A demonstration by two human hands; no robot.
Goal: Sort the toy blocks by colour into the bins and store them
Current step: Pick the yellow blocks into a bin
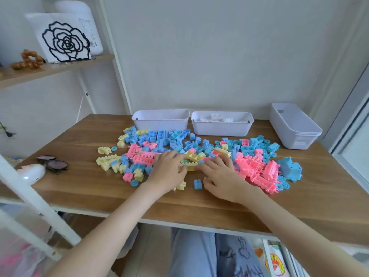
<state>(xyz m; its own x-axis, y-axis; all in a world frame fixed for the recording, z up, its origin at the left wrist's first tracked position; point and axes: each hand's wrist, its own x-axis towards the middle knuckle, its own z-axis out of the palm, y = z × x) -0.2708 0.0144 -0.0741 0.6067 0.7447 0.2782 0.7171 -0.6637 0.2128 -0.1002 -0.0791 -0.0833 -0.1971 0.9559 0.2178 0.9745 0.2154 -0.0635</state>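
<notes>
A spread of blue, pink and pale yellow toy blocks (179, 140) covers the middle of the wooden table (79, 140). My left hand (166, 170) lies on the pile, its fingers curled over a yellow block assembly (192, 157). My right hand (219, 172) rests beside it with fingers spread, touching the same yellow pieces. A heap of pink blocks (257, 170) lies right of my right hand. Three white bins stand at the back: a left bin (160, 121), a middle bin (221, 126) holding white pieces, and a right bin (293, 126) turned lengthwise.
Sunglasses (53, 163) and a white rounded object (32, 173) lie at the table's left edge. A single blue block (197, 184) sits between my wrists. A white shelf frame (40, 206) stands at the left with a rose-print bag (63, 41) on its shelf.
</notes>
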